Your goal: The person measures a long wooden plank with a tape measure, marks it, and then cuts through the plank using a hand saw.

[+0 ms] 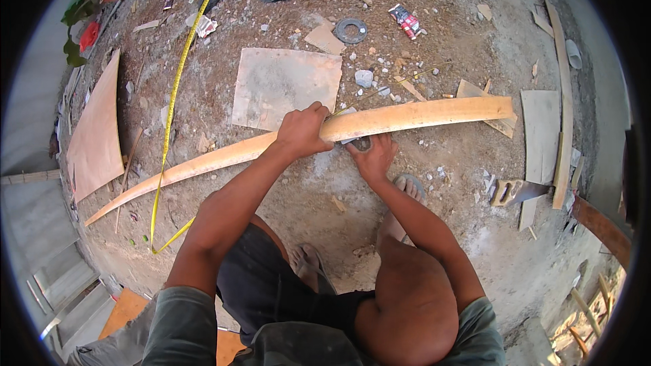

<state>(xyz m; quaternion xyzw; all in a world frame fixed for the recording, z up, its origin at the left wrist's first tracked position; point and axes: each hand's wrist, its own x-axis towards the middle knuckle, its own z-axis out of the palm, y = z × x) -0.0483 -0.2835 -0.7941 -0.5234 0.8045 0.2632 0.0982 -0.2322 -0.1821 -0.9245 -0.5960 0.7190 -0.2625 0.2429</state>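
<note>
left arm: bare forearm extended forward from lower left, elbow slightly bent. left hand (303,130): palm down, fingers curled over and closed in a grip, knuckles up. right arm: bare forearm rising from lower right, angled inward. right hand (372,156): just beside the left, lower, fingers bent and pinched together, grip detail unclear. both knees bent, crouching; sandalled feet below the hands.

Wearing a grey-green short-sleeved shirt, dark shorts and grey flip-flop sandals; forearms bare, left hand (303,130) and right hand (372,157) going ungloved.
</note>
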